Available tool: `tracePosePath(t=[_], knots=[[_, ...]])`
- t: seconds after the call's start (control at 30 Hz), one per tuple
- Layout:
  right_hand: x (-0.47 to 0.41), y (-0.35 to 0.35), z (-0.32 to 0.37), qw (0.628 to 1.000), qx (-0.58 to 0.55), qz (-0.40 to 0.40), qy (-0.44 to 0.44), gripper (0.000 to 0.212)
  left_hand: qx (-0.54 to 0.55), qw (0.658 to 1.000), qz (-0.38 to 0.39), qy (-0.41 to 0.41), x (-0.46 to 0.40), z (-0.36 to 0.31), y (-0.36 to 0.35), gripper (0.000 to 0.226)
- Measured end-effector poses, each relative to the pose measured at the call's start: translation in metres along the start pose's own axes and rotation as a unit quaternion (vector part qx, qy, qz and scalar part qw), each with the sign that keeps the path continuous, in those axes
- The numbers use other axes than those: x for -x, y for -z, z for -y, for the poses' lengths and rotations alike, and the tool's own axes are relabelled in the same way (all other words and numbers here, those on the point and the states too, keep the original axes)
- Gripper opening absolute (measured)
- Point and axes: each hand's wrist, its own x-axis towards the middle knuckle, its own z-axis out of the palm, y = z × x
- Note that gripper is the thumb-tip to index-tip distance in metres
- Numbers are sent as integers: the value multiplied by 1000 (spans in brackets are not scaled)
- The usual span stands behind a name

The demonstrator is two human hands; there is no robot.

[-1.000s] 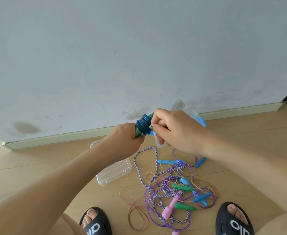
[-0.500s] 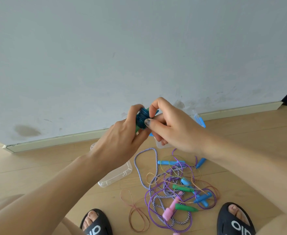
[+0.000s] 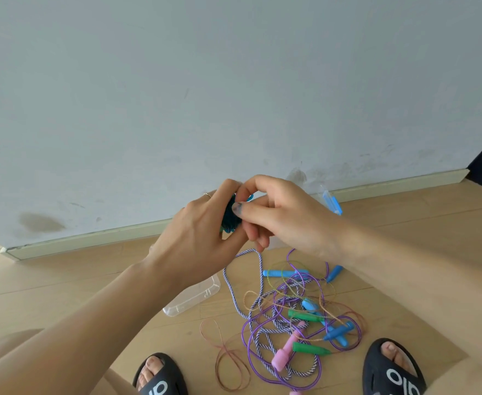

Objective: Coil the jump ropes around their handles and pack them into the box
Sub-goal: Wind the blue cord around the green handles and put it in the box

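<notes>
While both arms reach forward above the floor, the left hand [image 3: 197, 235] curls round a coiled blue jump rope [image 3: 230, 216], held up by the wall, and the right hand [image 3: 279, 215] pinches it between thumb and forefinger. Below, a tangle of loose ropes [image 3: 294, 317] sprawls beside the clear box [image 3: 197, 297].

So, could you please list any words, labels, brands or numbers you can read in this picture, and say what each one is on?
"olo": white letters, as far as they read, on the strap of the black slide at lower right.
Partial white letters, perhaps the same mark, on the black slide at lower left; cut off by the frame edge, not readable.
No other text shows on the handles, ropes, clear box or wall.
</notes>
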Motion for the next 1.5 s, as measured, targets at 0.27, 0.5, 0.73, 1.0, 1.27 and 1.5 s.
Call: tracePosePath(t=[0.27, 0.5, 0.73, 1.0, 1.27, 1.5], knots=[[4, 8, 8, 928, -353, 97, -61, 27, 70, 997, 12, 35, -3, 9, 9, 19], [8, -1, -2, 939, -340, 40, -30, 18, 108, 992, 0, 58, -3, 5, 6, 16], [14, -1, 5, 872, -483, 58, -48, 41, 177, 976, -27, 125, -4, -4, 0, 19], [11, -4, -3, 921, -389, -23, -26, 20, 203, 967, -14, 153, -6, -12, -10, 13], [5, 0, -14, 971, -158, -180, 15, 22, 226, 962, -6, 156, -9, -20, -23, 15], [4, 2, -17, 961, -219, -163, -26, 26, 315, 923, -65, 211, -20, -11, -18, 13]])
